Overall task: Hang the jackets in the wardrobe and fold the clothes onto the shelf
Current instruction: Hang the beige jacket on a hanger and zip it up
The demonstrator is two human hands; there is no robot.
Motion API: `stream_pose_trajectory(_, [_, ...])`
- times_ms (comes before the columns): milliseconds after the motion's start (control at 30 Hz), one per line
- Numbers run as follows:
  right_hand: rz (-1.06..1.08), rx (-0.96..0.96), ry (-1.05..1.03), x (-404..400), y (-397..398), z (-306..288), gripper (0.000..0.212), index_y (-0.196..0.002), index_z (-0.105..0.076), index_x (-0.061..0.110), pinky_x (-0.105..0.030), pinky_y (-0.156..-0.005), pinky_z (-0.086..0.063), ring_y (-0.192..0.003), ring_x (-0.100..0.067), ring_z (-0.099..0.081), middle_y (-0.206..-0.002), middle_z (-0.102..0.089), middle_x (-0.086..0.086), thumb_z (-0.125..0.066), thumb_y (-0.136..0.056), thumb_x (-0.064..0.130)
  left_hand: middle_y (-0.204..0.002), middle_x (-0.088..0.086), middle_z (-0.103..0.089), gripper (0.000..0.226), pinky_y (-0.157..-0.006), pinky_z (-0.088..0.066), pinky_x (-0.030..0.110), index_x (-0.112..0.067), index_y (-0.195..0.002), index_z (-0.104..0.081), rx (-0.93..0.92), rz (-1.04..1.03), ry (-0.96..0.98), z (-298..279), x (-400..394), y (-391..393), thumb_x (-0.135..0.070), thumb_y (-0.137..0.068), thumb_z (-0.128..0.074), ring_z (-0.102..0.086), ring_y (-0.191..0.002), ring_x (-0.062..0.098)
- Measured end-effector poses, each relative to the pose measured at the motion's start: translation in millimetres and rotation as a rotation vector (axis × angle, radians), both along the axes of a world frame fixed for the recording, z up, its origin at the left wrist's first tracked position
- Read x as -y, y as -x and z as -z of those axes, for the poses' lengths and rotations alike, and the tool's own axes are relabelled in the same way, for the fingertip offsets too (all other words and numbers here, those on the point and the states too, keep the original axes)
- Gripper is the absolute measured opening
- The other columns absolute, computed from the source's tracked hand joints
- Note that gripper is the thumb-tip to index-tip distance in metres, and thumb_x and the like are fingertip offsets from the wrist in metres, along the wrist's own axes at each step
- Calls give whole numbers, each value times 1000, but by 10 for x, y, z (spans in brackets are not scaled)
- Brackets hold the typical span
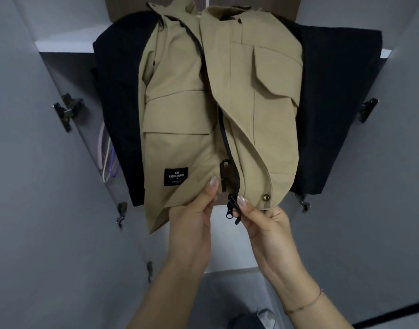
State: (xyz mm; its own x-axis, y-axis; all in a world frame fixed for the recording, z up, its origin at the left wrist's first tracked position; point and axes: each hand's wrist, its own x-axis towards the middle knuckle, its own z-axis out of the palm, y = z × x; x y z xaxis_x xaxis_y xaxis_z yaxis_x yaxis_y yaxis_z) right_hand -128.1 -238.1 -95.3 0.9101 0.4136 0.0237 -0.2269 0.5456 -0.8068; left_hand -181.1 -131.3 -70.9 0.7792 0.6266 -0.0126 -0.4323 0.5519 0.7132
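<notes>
A beige jacket (187, 108) with a black zipper hangs in the open wardrobe, between dark garments on either side. My left hand (194, 210) pinches the bottom hem of its left front panel, just right of a black label (176, 176). Fingers of my right hand (260, 222) pinch the bottom of the right panel by the black zipper slider (232, 207), close to a brass snap (266, 197). The hanger and rail are hidden above the collar.
A black garment (118, 110) hangs left of the jacket and another (339, 110) hangs right. Empty pink and purple hangers (106, 157) show at the lower left. Grey wardrobe doors (37, 186) with hinges stand open on both sides. A white shelf edge (63, 46) runs behind.
</notes>
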Motion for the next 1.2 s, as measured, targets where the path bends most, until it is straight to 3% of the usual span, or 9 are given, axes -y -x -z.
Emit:
stream_pose_trajectory(167, [90, 38, -45, -43, 91, -72, 46, -122, -61, -8, -29, -90, -55, -108, -28, -68, -113, -71, -20, -68, -79, 8, -99, 5, -77, 15, -74, -55, 18, -18, -86, -81, 32, 13, -3, -2, 138, -20, -9, -78, -71, -73, -91, 11])
stream_pose_trajectory(233, [108, 48, -60, -47, 102, -92, 47, -123, -61, -5, -30, -92, -54, -112, -29, -67, -115, -71, -19, -68, -79, 9, -97, 4, -77, 15, -73, -55, 17, -17, -84, -82, 36, 13, 4, 3, 165, -21, -9, -78, -71, -73, -90, 11])
stream_pose_trajectory(333, [131, 73, -39, -39, 114, -95, 43, -119, -65, -1, -31, -94, -54, -111, -28, -67, -114, -72, -17, -70, -78, 11, -104, 9, -75, 17, -77, -55, 19, -11, -93, -80, 36, 6, 24, 40, 189, -33, -8, -78, -72, -72, -95, 14])
stream_pose_trajectory(467, [196, 77, 16, -21, 128, -81, 39, -112, -69, 0, -31, -93, -55, -105, -24, -70, -107, -74, -15, -73, -75, 13, -114, 12, -72, 39, -85, -55, 24, -1, -115, -68, 22, -16, -15, 106, 209, -45, -11, -78, -74, -70, -105, 19])
stream_pose_trajectory(600, [291, 57, 127, 5, 111, -56, 27, -88, -73, 5, -21, -67, -52, -72, -11, -66, -81, -74, -7, -79, -65, 18, -123, 10, -69, 53, -103, -45, 40, -3, -124, -64, -32, -46, -88, 212, 228, -23, -18, -76, -78, -63, -119, 24])
stream_pose_trajectory(767, [280, 102, 196, -12, 124, -32, 23, -86, -75, 9, -18, -60, -50, -69, -10, -65, -78, -75, -5, -79, -66, 19, -119, 9, -71, 51, -98, -51, 32, -4, -121, -66, -24, -30, 7, 262, 210, -28, -19, -74, -78, -65, -115, 21])
stream_pose_trajectory(900, [291, 65, 196, -9, 96, -14, 22, -82, -75, 9, -18, -62, -50, -69, -11, -63, -77, -73, -6, -80, -64, 22, -113, 3, -73, 38, -85, -51, 24, -18, -109, -74, -54, -30, -78, 291, 182, -27, -23, -71, -80, -68, -109, 17])
stream_pose_trajectory(1100, [253, -53, 171, -37, 68, 14, 21, -52, -62, 18, -20, -65, -51, -69, -22, -58, -64, -60, -9, -81, -59, 21, -115, 2, -73, 47, -95, -53, 25, -11, -117, -69, -93, -89, -265, 329, 151, 20, -22, -73, -79, -67, -111, 17])
stream_pose_trajectory(1200, [229, -96, 154, -45, 67, 35, 26, -54, -55, 10, -24, -69, -50, -74, -25, -56, -66, -57, -12, -79, -63, 17, -114, 1, -73, 47, -93, -52, 22, -9, -118, -68, -108, -125, -295, 347, 142, 32, -18, -73, -79, -67, -110, 16])
